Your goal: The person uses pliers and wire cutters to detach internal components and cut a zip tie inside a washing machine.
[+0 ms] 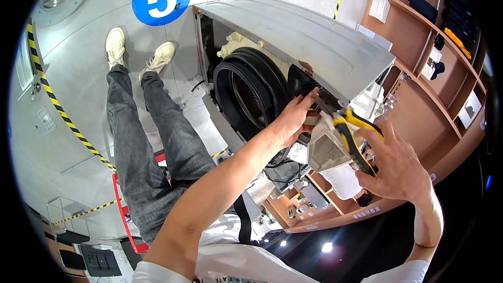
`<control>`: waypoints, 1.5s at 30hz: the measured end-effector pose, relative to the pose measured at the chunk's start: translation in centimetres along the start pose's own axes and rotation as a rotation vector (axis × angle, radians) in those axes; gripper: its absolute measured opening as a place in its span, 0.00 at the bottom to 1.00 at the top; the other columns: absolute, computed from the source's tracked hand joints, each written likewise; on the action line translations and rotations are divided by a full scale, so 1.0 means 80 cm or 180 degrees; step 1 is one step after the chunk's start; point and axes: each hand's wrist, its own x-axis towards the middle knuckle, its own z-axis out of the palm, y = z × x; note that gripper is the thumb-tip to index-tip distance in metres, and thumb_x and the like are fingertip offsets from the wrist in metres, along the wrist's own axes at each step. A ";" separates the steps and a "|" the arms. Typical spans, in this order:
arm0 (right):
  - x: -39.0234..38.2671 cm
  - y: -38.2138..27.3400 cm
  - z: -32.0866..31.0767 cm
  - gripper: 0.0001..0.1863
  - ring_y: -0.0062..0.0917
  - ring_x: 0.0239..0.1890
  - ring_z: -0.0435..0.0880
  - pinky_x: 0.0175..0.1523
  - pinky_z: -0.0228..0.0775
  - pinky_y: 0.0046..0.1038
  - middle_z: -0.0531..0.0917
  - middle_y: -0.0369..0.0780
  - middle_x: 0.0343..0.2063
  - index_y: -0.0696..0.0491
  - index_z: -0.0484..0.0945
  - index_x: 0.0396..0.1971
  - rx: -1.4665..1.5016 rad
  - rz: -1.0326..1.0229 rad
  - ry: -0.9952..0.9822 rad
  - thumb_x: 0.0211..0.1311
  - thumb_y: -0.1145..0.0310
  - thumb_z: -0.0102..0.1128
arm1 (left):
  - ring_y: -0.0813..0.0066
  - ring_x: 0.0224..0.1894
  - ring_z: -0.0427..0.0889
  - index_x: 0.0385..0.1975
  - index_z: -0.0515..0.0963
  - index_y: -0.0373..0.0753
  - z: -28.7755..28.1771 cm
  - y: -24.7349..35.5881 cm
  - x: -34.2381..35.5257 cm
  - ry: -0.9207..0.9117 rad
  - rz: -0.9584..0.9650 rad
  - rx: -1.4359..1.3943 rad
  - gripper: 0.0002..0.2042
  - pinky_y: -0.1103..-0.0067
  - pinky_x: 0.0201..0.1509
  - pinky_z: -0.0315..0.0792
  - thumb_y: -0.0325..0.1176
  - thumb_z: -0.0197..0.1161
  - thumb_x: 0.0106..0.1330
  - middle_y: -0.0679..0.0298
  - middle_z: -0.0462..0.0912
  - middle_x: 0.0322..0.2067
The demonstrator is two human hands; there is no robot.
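An opened washing machine with a grey metal casing (pixel 335 52) has a black door gasket (pixel 222 99) round its drum. My left hand (pixel 293 120) reaches into the corner beside the gasket, fingers pressed together near a black rubber piece (pixel 298 81); what they grip is hidden. In my right hand (pixel 393 165) are yellow-and-black pliers (pixel 350 141), their jaws inside that corner close to my left fingertips. Just below the hands sits a pale plastic housing (pixel 327 147). Whether the jaws hold anything cannot be made out.
My legs (pixel 126 141) stretch over a tiled floor (pixel 78 99) with striped tape (pixel 78 136). A red metal frame (pixel 123 215) stands by my legs. Wooden shelves (pixel 435 94) with folded clothes line the right. A chair (pixel 70 236) is at lower left.
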 end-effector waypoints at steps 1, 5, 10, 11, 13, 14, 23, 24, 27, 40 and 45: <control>-0.001 0.002 0.002 0.26 0.42 0.42 0.78 0.47 0.73 0.42 0.73 0.46 0.39 0.55 0.75 0.50 -0.0169 -0.0180 0.0099 0.51 0.61 0.65 | 0.74 0.44 0.77 0.57 0.68 0.38 0.000 0.000 -0.001 0.0025 0.0074 -0.0008 0.31 0.72 0.42 0.77 0.60 0.60 0.68 0.62 0.75 0.46; 0.004 0.011 0.020 0.03 0.38 0.32 0.75 0.38 0.69 0.40 0.74 0.42 0.25 0.56 0.74 0.23 0.0155 -0.0390 0.0491 0.53 0.75 0.58 | 0.74 0.43 0.77 0.55 0.71 0.41 -0.001 0.002 0.000 -0.0007 -0.0113 0.0097 0.28 0.72 0.40 0.78 0.59 0.59 0.68 0.66 0.77 0.44; -0.004 0.002 0.033 0.03 0.40 0.33 0.75 0.39 0.67 0.40 0.73 0.43 0.25 0.56 0.74 0.25 0.0652 -0.0451 0.0964 0.52 0.76 0.60 | 0.74 0.41 0.79 0.54 0.74 0.41 0.004 0.004 0.004 0.0169 -0.0119 0.0223 0.26 0.69 0.45 0.76 0.58 0.55 0.72 0.66 0.81 0.40; -0.004 -0.001 0.033 0.04 0.40 0.33 0.75 0.39 0.67 0.40 0.74 0.43 0.25 0.56 0.74 0.25 0.0716 -0.0456 0.1054 0.52 0.77 0.60 | 0.74 0.41 0.79 0.54 0.74 0.41 0.006 0.005 0.004 0.0200 -0.0104 0.0221 0.26 0.68 0.45 0.76 0.59 0.55 0.71 0.66 0.81 0.40; -0.007 -0.008 0.031 0.05 0.42 0.34 0.76 0.40 0.67 0.40 0.75 0.43 0.27 0.56 0.75 0.28 0.0945 -0.0493 0.1168 0.51 0.77 0.60 | 0.74 0.41 0.78 0.55 0.74 0.41 0.008 0.006 0.004 0.0210 -0.0110 0.0226 0.27 0.68 0.45 0.76 0.60 0.55 0.71 0.66 0.80 0.40; -0.010 -0.010 0.029 0.05 0.42 0.34 0.76 0.40 0.67 0.40 0.75 0.44 0.27 0.56 0.75 0.29 0.1065 -0.0480 0.1192 0.51 0.77 0.60 | 0.75 0.42 0.77 0.55 0.74 0.41 0.008 0.007 0.004 0.0218 -0.0157 0.0269 0.28 0.68 0.45 0.76 0.61 0.56 0.70 0.67 0.79 0.41; 0.005 -0.053 0.074 0.08 0.42 0.32 0.78 0.37 0.70 0.40 0.78 0.46 0.29 0.58 0.78 0.31 0.1775 -0.1057 0.1350 0.49 0.78 0.62 | 0.73 0.48 0.74 0.59 0.68 0.42 -0.001 0.011 0.004 0.0172 -0.0342 0.0539 0.34 0.68 0.53 0.74 0.66 0.55 0.67 0.64 0.75 0.48; 0.012 -0.064 0.088 0.08 0.42 0.32 0.79 0.37 0.71 0.39 0.79 0.46 0.30 0.58 0.78 0.31 0.1995 -0.1059 0.1218 0.49 0.77 0.63 | 0.72 0.49 0.75 0.60 0.68 0.42 -0.001 0.013 0.004 0.0129 -0.0377 0.0540 0.33 0.68 0.54 0.73 0.66 0.53 0.69 0.63 0.76 0.48; 0.051 -0.107 0.139 0.07 0.42 0.34 0.81 0.40 0.73 0.38 0.81 0.46 0.31 0.59 0.79 0.32 0.2832 -0.1249 0.0983 0.53 0.76 0.63 | 0.72 0.49 0.76 0.58 0.69 0.42 -0.005 0.030 0.003 0.0054 -0.0443 0.0881 0.38 0.68 0.56 0.70 0.72 0.47 0.66 0.63 0.75 0.47; 0.322 -0.339 0.341 0.06 0.47 0.38 0.77 0.45 0.71 0.44 0.76 0.48 0.33 0.57 0.75 0.34 0.3613 -0.0473 0.1402 0.62 0.71 0.59 | 0.51 0.55 0.78 0.54 0.76 0.41 -0.464 0.388 -0.051 0.2338 -0.0716 0.6962 0.19 0.63 0.55 0.73 0.43 0.61 0.67 0.52 0.80 0.52; 0.362 -0.363 0.367 0.07 0.43 0.28 0.70 0.33 0.61 0.41 0.69 0.46 0.26 0.57 0.71 0.27 0.3609 -0.0134 0.1970 0.53 0.71 0.59 | 0.60 0.73 0.59 0.58 0.76 0.48 -0.645 0.473 -0.087 0.2023 -0.1919 0.9821 0.18 0.52 0.71 0.52 0.38 0.50 0.71 0.61 0.69 0.65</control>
